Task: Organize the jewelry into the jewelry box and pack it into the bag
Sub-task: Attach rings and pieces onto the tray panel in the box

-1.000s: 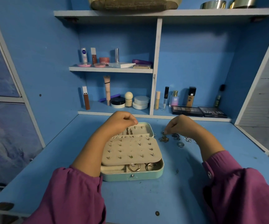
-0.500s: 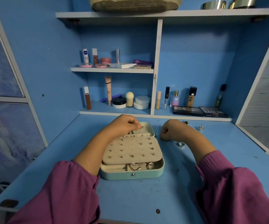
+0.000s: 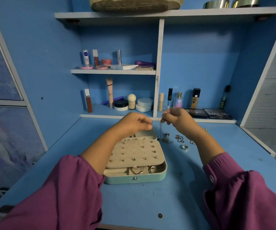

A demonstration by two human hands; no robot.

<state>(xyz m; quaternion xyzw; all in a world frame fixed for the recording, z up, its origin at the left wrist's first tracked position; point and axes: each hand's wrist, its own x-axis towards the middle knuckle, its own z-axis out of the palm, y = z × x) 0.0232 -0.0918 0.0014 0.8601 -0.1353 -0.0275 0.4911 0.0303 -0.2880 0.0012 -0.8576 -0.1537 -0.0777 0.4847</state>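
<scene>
R hand pinches chain – L hand curled over jewelry box, grip unclear.

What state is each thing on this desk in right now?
Jewelry box: open, earring panel lying flat over it.
Chain: hanging from the right hand, which pinches it.
Left hand: fingers curled over the box's back; any hold unclear.
Loose jewelry: lying on the desk.

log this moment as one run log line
right hand: pinches chain, lifted off desk | left hand: over open jewelry box | loose jewelry: on desk
</scene>
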